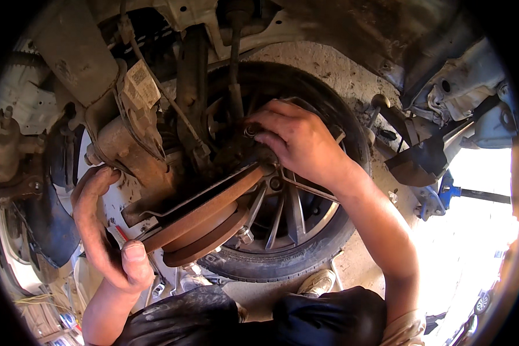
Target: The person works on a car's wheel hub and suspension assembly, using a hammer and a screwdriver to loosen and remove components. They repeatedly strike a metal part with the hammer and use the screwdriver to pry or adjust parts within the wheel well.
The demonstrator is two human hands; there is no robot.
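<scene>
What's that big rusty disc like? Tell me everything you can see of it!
The disc is brown and rusty and looks like metal. It shows nearly edge-on, slanting from lower left to upper right, so its wide rim looks like a thick band. A smaller, stepped round part sticks out on its lower-right side, with a shiny nut there. It sits above the spoked wheel in the picture. The left hand has its thumb by the disc's lower-left edge; I can't tell whether they touch.
</scene>
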